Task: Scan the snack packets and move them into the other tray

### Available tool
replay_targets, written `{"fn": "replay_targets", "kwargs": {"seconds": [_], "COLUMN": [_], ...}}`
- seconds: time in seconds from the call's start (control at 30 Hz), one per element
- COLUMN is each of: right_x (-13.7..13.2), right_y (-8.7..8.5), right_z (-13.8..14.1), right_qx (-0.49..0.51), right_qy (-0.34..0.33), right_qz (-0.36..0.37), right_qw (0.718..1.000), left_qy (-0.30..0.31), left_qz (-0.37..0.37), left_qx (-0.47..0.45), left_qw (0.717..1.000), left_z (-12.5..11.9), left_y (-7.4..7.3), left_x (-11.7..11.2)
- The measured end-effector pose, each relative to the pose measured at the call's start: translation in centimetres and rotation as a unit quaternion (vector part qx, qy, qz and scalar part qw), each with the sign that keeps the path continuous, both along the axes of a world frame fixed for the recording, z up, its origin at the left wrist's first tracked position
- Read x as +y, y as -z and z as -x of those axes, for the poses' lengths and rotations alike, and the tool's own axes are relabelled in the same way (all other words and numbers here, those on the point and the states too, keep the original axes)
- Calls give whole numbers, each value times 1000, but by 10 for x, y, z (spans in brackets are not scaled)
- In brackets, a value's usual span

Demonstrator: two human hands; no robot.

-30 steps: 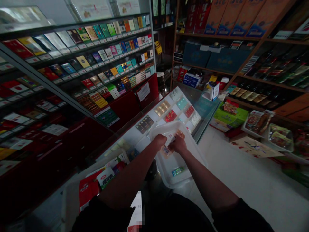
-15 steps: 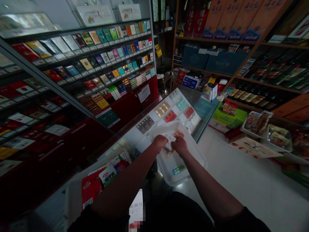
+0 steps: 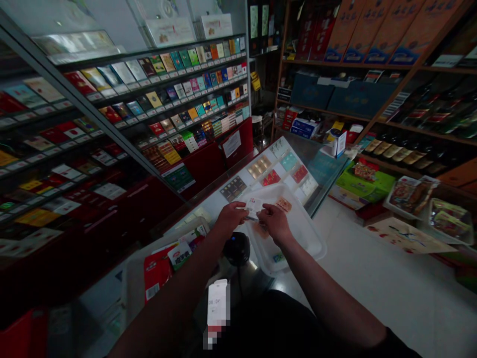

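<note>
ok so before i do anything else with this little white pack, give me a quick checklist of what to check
1. Grip of the left hand on the small white pack: ok, pinched at its edge.
2. Grip of the right hand on it: cannot tell, its fingertips are at the pack.
3. Pack above the white tray: ok.
4. Bare room in the tray: ok, the orange pack and green item lie apart.
5. The black round device clear of both hands: ok, it sits beside the tray.
</note>
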State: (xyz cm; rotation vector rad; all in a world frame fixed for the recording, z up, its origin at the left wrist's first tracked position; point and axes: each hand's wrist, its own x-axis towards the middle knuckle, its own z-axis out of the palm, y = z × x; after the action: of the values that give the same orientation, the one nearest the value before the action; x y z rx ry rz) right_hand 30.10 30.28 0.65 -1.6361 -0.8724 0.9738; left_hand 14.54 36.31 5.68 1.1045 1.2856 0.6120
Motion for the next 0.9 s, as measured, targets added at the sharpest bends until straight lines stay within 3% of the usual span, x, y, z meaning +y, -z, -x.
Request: {"fn": "replay_targets", "kwargs": {"seconds": [0.17, 0.33, 0.63, 0.9], "right_x": [0, 3, 8, 12], "right_y": [2, 3, 13, 5], "right_z": [31, 47, 55, 56], "right_qx": [-17, -78, -121, -195], "right_qy": [-68, -98, -133, -161], "right_qz": [2, 21, 19, 7], "right_qw": [998, 992, 984, 967], "left_qy": [-16, -15, -38, -8], "left_qz": [-29, -59, -52, -121], "left_qx": [-6, 2, 72, 75], "left_qw": [999, 998, 995, 990], "left_z": [41, 63, 72, 76], "left_y": [11, 18, 31, 32], "left_x": [-5, -11, -22, -20]}}
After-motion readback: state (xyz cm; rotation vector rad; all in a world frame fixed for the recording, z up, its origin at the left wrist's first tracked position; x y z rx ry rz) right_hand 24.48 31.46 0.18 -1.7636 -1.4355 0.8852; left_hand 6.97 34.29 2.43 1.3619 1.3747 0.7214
